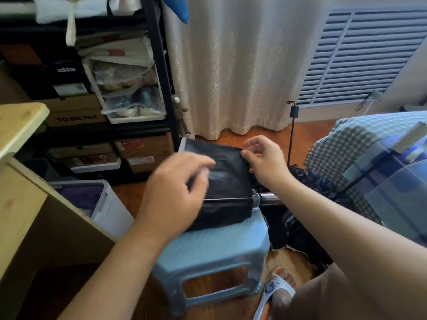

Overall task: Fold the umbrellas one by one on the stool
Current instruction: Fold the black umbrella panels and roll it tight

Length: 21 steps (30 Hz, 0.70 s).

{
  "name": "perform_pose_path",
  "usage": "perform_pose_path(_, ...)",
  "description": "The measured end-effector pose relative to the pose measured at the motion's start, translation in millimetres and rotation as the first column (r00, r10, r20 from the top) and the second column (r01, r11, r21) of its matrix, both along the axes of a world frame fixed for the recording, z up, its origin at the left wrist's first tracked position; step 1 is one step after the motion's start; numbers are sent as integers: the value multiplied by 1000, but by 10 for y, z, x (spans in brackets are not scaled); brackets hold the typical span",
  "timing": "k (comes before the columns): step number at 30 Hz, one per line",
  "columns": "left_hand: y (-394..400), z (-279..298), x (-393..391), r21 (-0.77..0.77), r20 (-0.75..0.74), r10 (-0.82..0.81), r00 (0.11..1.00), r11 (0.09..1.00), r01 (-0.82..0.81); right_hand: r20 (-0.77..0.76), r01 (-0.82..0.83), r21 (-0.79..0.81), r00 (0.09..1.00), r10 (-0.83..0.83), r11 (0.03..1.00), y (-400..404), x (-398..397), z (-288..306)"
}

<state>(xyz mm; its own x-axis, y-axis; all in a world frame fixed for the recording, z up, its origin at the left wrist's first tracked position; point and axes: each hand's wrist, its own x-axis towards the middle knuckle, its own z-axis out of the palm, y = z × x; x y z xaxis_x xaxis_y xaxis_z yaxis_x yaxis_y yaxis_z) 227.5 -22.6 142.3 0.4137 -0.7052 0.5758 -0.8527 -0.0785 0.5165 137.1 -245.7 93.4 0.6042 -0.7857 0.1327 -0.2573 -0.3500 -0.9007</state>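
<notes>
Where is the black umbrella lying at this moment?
In the head view the black umbrella lies centre frame on the light blue stool, between both hands, its metal shaft pointing right.

I logged a black umbrella (227,181) lying collapsed across the top of a pale blue plastic stool (215,252), canopy fabric flattened into a rough rectangular panel, one rib running across it. Its chrome shaft (269,199) stuck out toward 3 o'clock, past the stool's edge. A second dark, patterned umbrella (316,181) lay crumpled on the floor at 3 o'clock of the stool.
</notes>
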Motion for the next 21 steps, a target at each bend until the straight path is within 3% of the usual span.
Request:
perform_pose_path(2, -149, -182, 31, 413, 97, -43, 994, 911, -1, -143, -20, -3, 989, 19, 1000, -123, 152, -162)
perform_pose_path(4, -269, -377, 93, 743, 142, -27, 990, 664, -88, -272, -32, 11, 962, 34, 999, -214, 247, -323)
perform_pose_path(5, -299, -464, 129, 814, 149, -22, 989, 570, -110, -307, -34, 33, 951, 42, 999, -246, 277, -391)
perform_pose_path(6, -316, -537, 162, 844, 155, -19, 988, 522, -122, -327, -38, 62, 943, 56, 997, -269, 302, -436)
perform_pose_path(9, -335, -635, 225, 854, 166, -20, 986, 503, -134, -385, -64, 102, 918, 99, 993, -314, 362, -506)
perform_pose_path(12, -393, -639, 262, 864, 183, -9, 983, 479, -157, -508, -82, -166, 861, -14, 983, -320, 388, -540)
perform_pose_path(14, -437, -650, 293, 867, 190, -7, 982, 469, -165, -378, 1, -347, 915, -140, 938, -246, 324, -446)
perform_pose_path(16, -467, -656, 307, 870, 185, -4, 983, 467, -162, -209, -60, -483, 977, -48, 874, -99, 194, -337)
perform_pose_path(17, -471, -651, 301, 868, 186, -6, 983, 469, -162, -275, -226, -501, 957, 94, 836, 3, 139, -291)
perform_pose_path(18, -474, -645, 293, 868, 190, -5, 982, 469, -165, -423, -427, -454, 876, 233, 782, 84, 89, -314)
perform_pose_path(19, -471, -646, 288, 868, 196, -1, 981, 465, -173, -602, -592, -314, 728, 327, 742, 141, 35, -350)
perform_pose_path(20, -468, -655, 286, 867, 199, 7, 980, 465, -180, -713, -634, -178, 610, 346, 752, 124, -6, -406)
perform_pose_path(21, -459, -659, 282, 865, 198, 12, 980, 469, -181, -749, -592, -91, 570, 337, 801, 65, -45, -393)
